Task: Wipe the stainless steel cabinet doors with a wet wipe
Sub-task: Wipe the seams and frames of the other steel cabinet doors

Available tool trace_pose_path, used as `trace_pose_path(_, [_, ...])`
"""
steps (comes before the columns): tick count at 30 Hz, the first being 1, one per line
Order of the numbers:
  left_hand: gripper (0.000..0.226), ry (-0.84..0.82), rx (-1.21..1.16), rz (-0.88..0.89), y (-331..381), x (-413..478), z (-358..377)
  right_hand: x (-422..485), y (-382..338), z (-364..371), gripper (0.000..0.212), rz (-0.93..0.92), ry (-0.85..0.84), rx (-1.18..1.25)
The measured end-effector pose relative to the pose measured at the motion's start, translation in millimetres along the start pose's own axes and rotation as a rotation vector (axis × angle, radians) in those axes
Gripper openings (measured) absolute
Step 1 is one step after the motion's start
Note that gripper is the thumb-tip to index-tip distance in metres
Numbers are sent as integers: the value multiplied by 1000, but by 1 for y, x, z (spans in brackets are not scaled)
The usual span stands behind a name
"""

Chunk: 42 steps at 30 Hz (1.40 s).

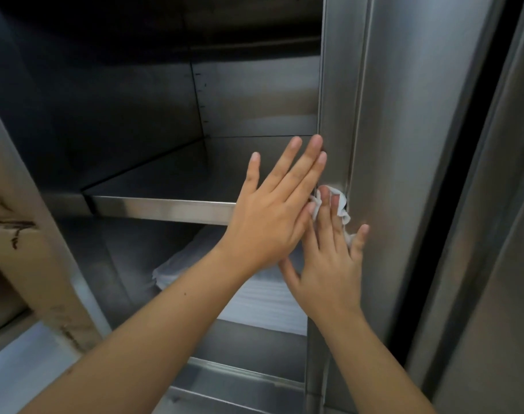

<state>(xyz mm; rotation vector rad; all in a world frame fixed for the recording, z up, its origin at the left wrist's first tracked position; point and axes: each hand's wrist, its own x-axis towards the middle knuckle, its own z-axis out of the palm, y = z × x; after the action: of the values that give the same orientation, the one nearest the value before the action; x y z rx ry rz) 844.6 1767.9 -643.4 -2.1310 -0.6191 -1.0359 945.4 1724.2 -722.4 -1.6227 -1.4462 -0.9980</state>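
At the right side of the open cabinet, head view: right hand (329,264) has fingers straight and spread, pressing the wet wipe (341,204) flat onto the cabinet door (404,144), right at the vertical seam. The wipe is bunched under the fingertips, mostly hidden. Left hand (272,216) is flat too, fingers together, overlapping the right hand's fingers, tips on the steel strip beside the seam.

Risks, my read: the wipe is only pressed, not gripped, so a fast stroke could leave it behind or drop it toward the shelf (165,207) or the white stack (254,297) below (can't tell what that is). Bunched wipe means thin contact, likely streaks. Fingers next to the seam could catch if the door swings.
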Motion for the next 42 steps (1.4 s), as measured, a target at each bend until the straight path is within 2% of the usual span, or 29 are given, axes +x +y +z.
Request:
trace_pose_path(9, [53,77,-51,35,-4,-10,19,-9,0,13,74,11,60,-37])
trace_pose_path(15, [54,107,-93,110,-9,-19,31,-15,0,22,66,44,105,-27])
trace_pose_path(22, [53,147,-146,164,-12,-25,38,-48,-1,42,70,77,118,-35])
trace_pose_path(27, [53,83,-148,248,-7,-50,46,-76,-7,55,70,134,116,-34])
trace_pose_path(35, [55,21,-156,223,1,-78,58,-137,-11,73,70,163,0,-50])
trace_pose_path(42, [54,-34,-84,287,9,-100,60,-173,-10,85,62,162,-39,-55])
